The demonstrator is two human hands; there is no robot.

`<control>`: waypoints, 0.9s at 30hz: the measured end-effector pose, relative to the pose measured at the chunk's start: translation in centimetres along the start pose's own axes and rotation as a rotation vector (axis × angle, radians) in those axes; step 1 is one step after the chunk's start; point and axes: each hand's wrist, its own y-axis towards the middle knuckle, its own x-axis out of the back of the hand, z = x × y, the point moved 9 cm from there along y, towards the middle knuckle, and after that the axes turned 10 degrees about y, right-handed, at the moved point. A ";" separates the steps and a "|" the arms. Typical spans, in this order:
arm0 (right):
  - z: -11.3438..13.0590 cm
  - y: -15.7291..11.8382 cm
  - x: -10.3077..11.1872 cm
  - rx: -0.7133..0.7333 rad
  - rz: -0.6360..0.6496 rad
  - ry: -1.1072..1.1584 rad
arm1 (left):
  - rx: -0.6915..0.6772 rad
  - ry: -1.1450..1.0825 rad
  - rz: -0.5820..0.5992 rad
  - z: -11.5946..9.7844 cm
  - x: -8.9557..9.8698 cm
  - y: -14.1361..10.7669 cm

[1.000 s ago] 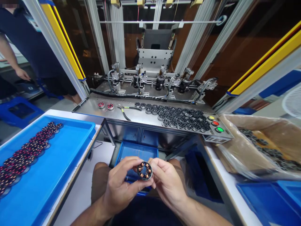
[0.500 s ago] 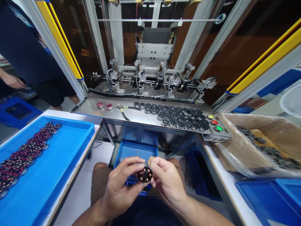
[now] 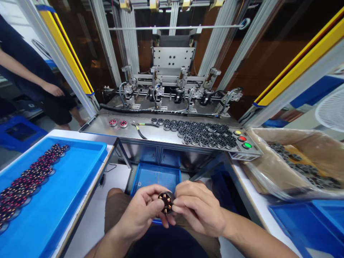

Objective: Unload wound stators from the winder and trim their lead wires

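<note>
A round black motor stator (image 3: pixel 166 202) with copper windings is held above my lap, its wound face turned up toward me. My left hand (image 3: pixel 146 211) grips it, thumb on the near-left rim and fingers curled behind and beneath. From the right, my right hand (image 3: pixel 197 206) is closed in a pinch, thumb and fingertips against the stator's right edge. Whether a thin wire end lies between those fingertips is too small to tell.
Ahead, a metal bench holds two red-wound stators (image 3: pixel 123 124), cutting pliers (image 3: pixel 139 129) and rows of black stators (image 3: pixel 204 132), before a winding machine (image 3: pixel 174 59). Left stands a blue tray (image 3: pixel 77 172) of wound stators; right, a lined carton (image 3: pixel 258 143). A person (image 3: pixel 34 79) stands far left.
My right hand has turned over, its back now upward, and pinches at the stator's right edge. The stator's face has tilted more upward, and my left thumb has shifted onto its rim.
</note>
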 end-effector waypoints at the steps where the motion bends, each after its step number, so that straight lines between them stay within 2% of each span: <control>1: -0.1 -0.1 0.1 0.004 0.013 0.014 | -0.033 0.014 -0.046 -0.2 0.4 0.0; 3: -0.8 -0.3 0.7 -0.048 0.002 0.035 | -0.086 0.061 -0.127 -0.6 1.2 -0.3; 5: -2.0 -0.6 1.7 -0.144 -0.074 0.103 | -0.107 0.100 -0.172 -0.8 1.7 -0.5; 7: -3.1 -1.0 2.1 -0.226 -0.121 0.207 | -0.114 0.124 -0.195 -0.9 1.9 -0.7; 9: -3.6 -1.1 1.7 -0.262 -0.104 0.287 | -0.112 0.132 -0.192 -0.9 1.8 -0.6; 14: -2.7 -0.4 0.9 -0.202 -0.068 0.306 | -0.107 0.108 -0.163 -0.6 1.3 -0.5; 20: -1.3 0.1 1.0 -0.136 -0.069 0.127 | -0.119 0.130 -0.222 -0.3 1.9 -0.6; 24: -0.7 0.4 1.3 -0.150 -0.102 -0.015 | -0.249 0.069 -0.214 -1.6 1.5 -0.7; 27: -0.6 0.9 1.3 -0.184 -0.109 0.021 | -0.374 -0.062 -0.169 -3.2 1.1 -0.7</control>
